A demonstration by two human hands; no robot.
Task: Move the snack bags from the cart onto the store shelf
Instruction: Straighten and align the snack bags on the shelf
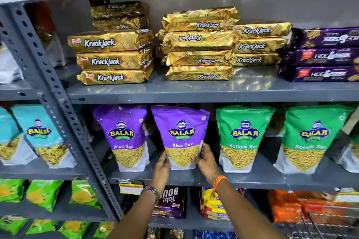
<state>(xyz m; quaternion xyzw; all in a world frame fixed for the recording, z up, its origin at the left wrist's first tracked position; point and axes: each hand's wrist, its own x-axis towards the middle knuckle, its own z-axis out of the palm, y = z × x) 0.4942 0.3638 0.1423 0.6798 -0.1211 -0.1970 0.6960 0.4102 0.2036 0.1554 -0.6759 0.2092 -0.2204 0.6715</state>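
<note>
A purple Balaji Aloo Sev bag [180, 132] stands upright on the middle grey shelf [252, 179]. My left hand [162, 163] grips its lower left edge and my right hand [205, 160] grips its lower right edge. A second purple Aloo Sev bag [124, 136] stands just to its left. Two green Ratlami Sev bags [240, 137] [312, 137] stand to the right. The wire cart [318, 225] shows only at the bottom right corner.
Gold Krackjack packs [112, 58] and purple Hide & Seek packs [320, 54] are stacked on the shelf above. Teal Balaji bags [40, 134] fill the left bay behind a perforated upright [64, 106]. Lower shelves hold green, brown, yellow and orange packs.
</note>
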